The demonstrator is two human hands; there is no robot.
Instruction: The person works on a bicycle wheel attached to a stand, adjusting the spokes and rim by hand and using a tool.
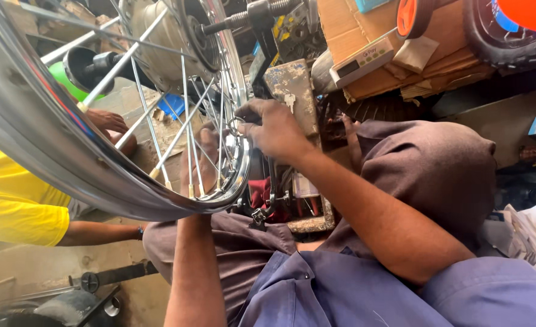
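Across the lap stands a shiny chrome wheel rim (98,188) with thin steel spokes (186,130) running to a dull metal hub (159,45). Behind the spokes, the left hand (201,160) rests against the rim's inner side, its grasp hidden. Just beside the rim, the right hand (274,130) pinches a small metal tool (236,126) between fingertips.

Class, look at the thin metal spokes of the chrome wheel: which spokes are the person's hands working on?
Those at the rim's lower right, where the right hand and the left hand meet; the other spokes go untouched.
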